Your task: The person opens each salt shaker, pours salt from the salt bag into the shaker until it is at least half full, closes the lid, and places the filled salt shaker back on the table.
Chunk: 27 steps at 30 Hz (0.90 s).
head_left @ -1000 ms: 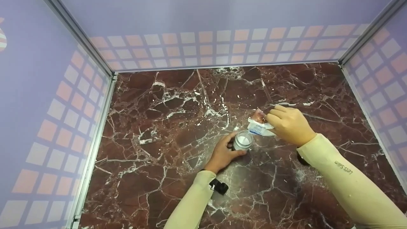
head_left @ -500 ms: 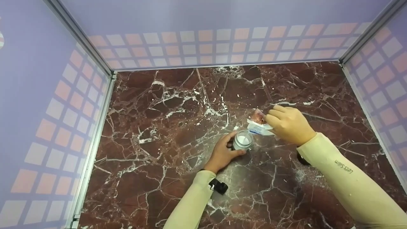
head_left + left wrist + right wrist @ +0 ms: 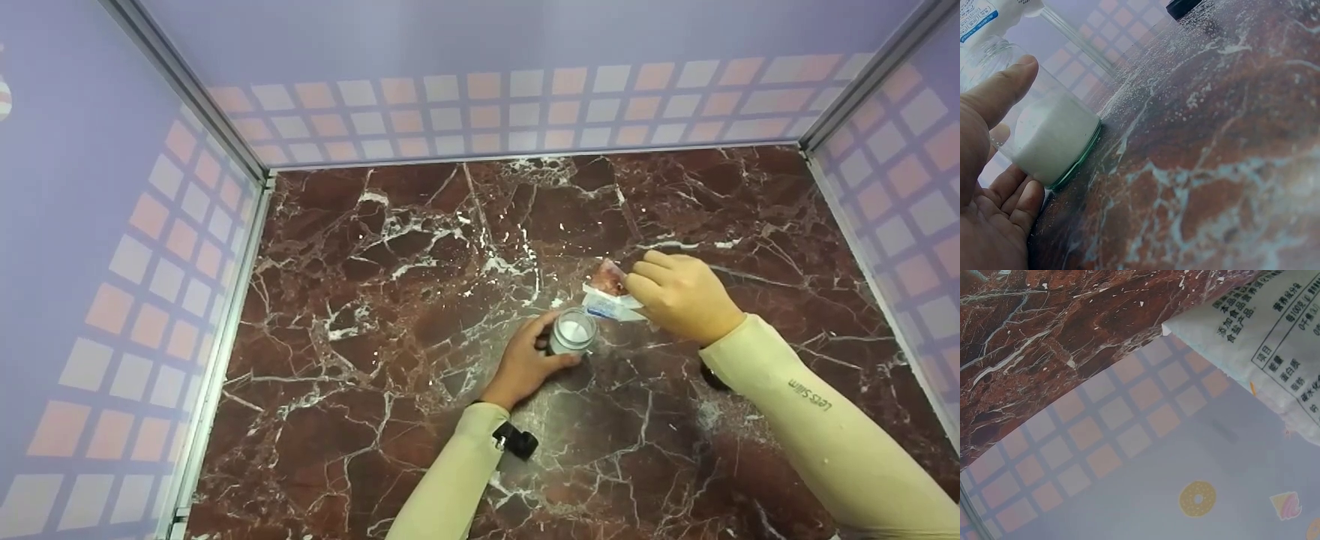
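Note:
My left hand (image 3: 521, 360) grips a clear glass jar (image 3: 574, 331) that stands on the marbled table, thumb on the near side and fingers round the far side. White salt (image 3: 1055, 140) fills the lower part of the jar, and its mouth is uncovered. My right hand (image 3: 686, 296) holds a salt bag (image 3: 611, 306), white with a blue band and a clear reddish-looking part, beside the jar's rim. Printed text shows on the bag (image 3: 1275, 337) in the right wrist view, where the hand itself is out of sight. Whether salt is flowing cannot be seen.
White grains (image 3: 1193, 101) lie scattered on the table (image 3: 337, 442). Under the right sleeve a dark thing (image 3: 714, 375) is partly hidden. Purple panels with pink and white squares (image 3: 484, 112) close off the back and sides.
The salt bag and my right hand have shifted only very slightly. My left hand and the jar stay in place.

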{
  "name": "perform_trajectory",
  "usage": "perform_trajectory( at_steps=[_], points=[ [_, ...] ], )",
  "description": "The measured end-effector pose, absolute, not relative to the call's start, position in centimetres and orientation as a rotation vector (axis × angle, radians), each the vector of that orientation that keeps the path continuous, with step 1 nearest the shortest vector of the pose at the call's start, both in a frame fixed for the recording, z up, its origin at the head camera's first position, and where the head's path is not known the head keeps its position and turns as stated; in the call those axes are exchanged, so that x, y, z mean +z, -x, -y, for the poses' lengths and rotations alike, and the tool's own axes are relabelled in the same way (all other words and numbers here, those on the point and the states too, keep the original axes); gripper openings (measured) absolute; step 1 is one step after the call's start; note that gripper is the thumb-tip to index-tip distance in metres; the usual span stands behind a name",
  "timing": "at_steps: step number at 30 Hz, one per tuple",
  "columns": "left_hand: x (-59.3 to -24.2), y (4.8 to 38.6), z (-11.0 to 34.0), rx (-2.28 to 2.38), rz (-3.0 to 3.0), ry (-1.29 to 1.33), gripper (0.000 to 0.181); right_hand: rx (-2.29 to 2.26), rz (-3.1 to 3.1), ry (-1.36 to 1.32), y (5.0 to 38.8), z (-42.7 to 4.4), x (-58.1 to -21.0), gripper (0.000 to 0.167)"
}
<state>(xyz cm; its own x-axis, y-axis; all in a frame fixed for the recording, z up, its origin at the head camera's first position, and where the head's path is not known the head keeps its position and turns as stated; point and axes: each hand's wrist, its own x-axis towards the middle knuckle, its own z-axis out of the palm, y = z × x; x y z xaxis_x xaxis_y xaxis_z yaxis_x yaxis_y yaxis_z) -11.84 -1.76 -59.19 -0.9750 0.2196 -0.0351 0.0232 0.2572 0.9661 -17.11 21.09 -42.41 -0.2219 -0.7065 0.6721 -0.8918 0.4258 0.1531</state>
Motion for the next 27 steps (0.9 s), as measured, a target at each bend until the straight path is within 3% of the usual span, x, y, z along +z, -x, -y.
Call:
perform_trajectory(
  at_steps=[27],
  points=[
    [-59.54, 11.97, 1.86, 1.772, -2.375, -0.231, 0.080, 0.328, 1.950, -1.375, 17.56, -20.67, -41.80, 0.027]
  ],
)
